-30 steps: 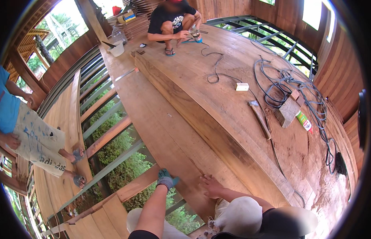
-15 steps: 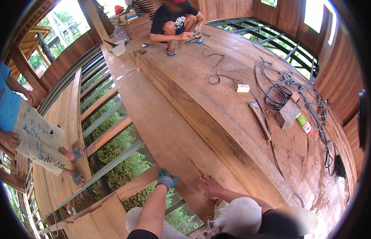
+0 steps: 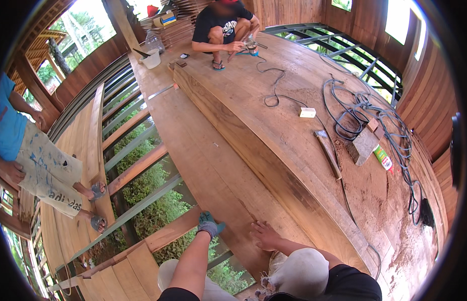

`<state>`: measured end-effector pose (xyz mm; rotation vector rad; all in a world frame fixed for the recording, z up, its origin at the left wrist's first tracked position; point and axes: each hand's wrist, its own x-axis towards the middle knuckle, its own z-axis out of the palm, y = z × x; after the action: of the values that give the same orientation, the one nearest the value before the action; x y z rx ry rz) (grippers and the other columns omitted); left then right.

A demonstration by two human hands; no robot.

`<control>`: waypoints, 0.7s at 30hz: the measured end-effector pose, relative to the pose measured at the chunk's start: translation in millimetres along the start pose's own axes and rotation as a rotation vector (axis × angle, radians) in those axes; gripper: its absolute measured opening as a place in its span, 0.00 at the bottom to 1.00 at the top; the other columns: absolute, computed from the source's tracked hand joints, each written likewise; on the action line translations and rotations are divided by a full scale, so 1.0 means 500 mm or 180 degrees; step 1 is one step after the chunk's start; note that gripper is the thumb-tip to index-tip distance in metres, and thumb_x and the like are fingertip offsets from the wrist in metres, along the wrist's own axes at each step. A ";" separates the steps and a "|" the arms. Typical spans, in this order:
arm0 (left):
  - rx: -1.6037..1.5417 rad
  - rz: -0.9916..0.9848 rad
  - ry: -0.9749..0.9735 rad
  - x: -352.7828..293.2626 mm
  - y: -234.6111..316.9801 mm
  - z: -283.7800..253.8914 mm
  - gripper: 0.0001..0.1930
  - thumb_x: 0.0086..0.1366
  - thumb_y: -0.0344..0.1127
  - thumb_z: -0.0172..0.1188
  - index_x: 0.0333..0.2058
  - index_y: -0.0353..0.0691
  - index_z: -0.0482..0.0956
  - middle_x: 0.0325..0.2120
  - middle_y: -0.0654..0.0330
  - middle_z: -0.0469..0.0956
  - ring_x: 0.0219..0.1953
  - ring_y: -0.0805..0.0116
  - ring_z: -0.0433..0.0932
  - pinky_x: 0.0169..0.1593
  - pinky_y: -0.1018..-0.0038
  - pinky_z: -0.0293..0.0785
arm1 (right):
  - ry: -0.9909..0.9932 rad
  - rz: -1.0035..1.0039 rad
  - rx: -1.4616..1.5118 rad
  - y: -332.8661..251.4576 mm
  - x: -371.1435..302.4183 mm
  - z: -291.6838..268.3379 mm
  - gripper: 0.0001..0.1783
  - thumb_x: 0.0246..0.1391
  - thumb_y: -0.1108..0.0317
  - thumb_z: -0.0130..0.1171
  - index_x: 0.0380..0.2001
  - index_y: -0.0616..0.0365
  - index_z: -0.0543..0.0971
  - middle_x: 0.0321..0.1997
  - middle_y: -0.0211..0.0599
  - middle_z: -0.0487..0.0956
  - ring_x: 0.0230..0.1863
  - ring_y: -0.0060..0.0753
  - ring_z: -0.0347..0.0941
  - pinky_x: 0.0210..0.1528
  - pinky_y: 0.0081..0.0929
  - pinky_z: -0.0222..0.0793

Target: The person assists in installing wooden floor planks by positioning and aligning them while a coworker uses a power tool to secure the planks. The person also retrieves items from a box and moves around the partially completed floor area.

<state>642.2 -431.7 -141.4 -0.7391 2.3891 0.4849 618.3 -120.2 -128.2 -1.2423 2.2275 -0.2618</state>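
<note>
My left hand (image 3: 210, 224), in a teal and grey work glove, rests on the left edge of a wide wooden floorboard (image 3: 198, 145), thumb spread from the fingers. To its right, my bare right hand (image 3: 265, 235) presses on the same board, fingers spread and palm down beside a seam between boards. Neither hand shows a tool. Under the left hand's side of the board, a wooden joist (image 3: 181, 230) runs off to the left. A thick wooden plank (image 3: 258, 163) lies lengthwise to the right of my hands.
Open gaps between metal joists (image 3: 143, 204) show greenery below on the left. A person (image 3: 38, 155) stands there on loose boards; another (image 3: 223, 35) crouches with a power tool (image 3: 251, 46). Coiled cable (image 3: 351, 113), a hammer (image 3: 328, 153), a block (image 3: 363, 146) and a bottle (image 3: 382, 158) lie right.
My hands stay in place. The crouching person's hands shift slightly at the power tool. A pale rounded shape at the lower right has left the view.
</note>
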 end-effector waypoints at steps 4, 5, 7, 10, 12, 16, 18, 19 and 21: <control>-0.0017 -0.0020 0.0009 0.001 -0.001 0.003 0.62 0.53 0.64 0.63 0.71 0.29 0.37 0.72 0.36 0.36 0.75 0.43 0.36 0.75 0.60 0.36 | 0.0003 0.0022 0.0004 -0.005 -0.002 -0.007 0.36 0.57 0.53 0.57 0.69 0.45 0.63 0.80 0.39 0.44 0.80 0.46 0.33 0.76 0.57 0.33; -0.0017 -0.0019 0.0002 0.000 0.001 0.004 0.62 0.53 0.64 0.63 0.71 0.29 0.37 0.72 0.36 0.36 0.75 0.43 0.36 0.75 0.60 0.37 | 0.0004 0.0030 0.0006 -0.005 -0.004 -0.007 0.36 0.58 0.53 0.57 0.69 0.45 0.63 0.80 0.39 0.44 0.80 0.46 0.33 0.77 0.57 0.33; -0.0012 -0.0019 0.0009 0.002 0.002 0.005 0.62 0.53 0.64 0.63 0.71 0.29 0.37 0.72 0.36 0.36 0.75 0.43 0.36 0.75 0.60 0.37 | 0.0021 0.0040 0.0008 -0.004 -0.003 -0.004 0.36 0.58 0.53 0.57 0.69 0.45 0.63 0.80 0.39 0.44 0.80 0.45 0.33 0.77 0.56 0.33; -0.0008 -0.0046 0.0004 0.003 0.000 0.006 0.62 0.53 0.63 0.63 0.71 0.29 0.37 0.72 0.37 0.35 0.75 0.43 0.36 0.75 0.61 0.37 | 0.0066 0.0033 0.0033 -0.002 -0.002 0.002 0.36 0.57 0.53 0.57 0.69 0.45 0.64 0.80 0.39 0.44 0.80 0.45 0.33 0.77 0.56 0.33; -0.0003 -0.0062 0.0004 0.003 0.001 0.008 0.62 0.53 0.64 0.63 0.71 0.29 0.37 0.72 0.37 0.35 0.75 0.44 0.36 0.75 0.61 0.37 | 0.0075 0.0039 0.0036 -0.001 -0.002 0.005 0.36 0.57 0.54 0.56 0.69 0.45 0.64 0.80 0.39 0.44 0.80 0.45 0.33 0.77 0.56 0.32; 0.0000 -0.0064 0.0022 0.001 0.003 0.006 0.62 0.53 0.64 0.63 0.71 0.30 0.36 0.72 0.38 0.35 0.75 0.44 0.35 0.75 0.61 0.37 | 0.0064 0.0051 0.0024 -0.002 -0.002 0.004 0.35 0.57 0.54 0.56 0.68 0.45 0.64 0.80 0.38 0.44 0.80 0.45 0.33 0.77 0.56 0.32; -0.0003 -0.0072 0.0014 -0.001 0.003 0.004 0.62 0.53 0.64 0.63 0.71 0.30 0.36 0.72 0.37 0.35 0.75 0.44 0.35 0.75 0.61 0.37 | 0.0060 0.0048 0.0033 -0.003 -0.001 0.004 0.36 0.57 0.54 0.56 0.69 0.45 0.64 0.80 0.38 0.43 0.80 0.45 0.33 0.77 0.56 0.31; -0.0004 -0.0080 0.0001 -0.003 0.006 0.003 0.62 0.53 0.64 0.63 0.71 0.30 0.36 0.72 0.37 0.35 0.75 0.44 0.35 0.75 0.61 0.36 | 0.0052 0.0052 0.0038 -0.003 -0.001 0.004 0.36 0.57 0.54 0.56 0.69 0.45 0.64 0.80 0.38 0.43 0.80 0.45 0.33 0.77 0.56 0.31; -0.0010 -0.0077 -0.0024 -0.008 0.010 -0.001 0.62 0.53 0.64 0.62 0.71 0.29 0.36 0.72 0.37 0.34 0.75 0.44 0.35 0.75 0.60 0.36 | 0.0039 0.0056 0.0024 -0.001 -0.002 0.006 0.36 0.57 0.54 0.56 0.69 0.45 0.63 0.80 0.38 0.43 0.80 0.45 0.32 0.77 0.56 0.31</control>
<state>641.8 -426.7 -137.7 -0.7655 2.3701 0.4807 620.6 -119.5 -130.1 -1.2196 2.2449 -0.2715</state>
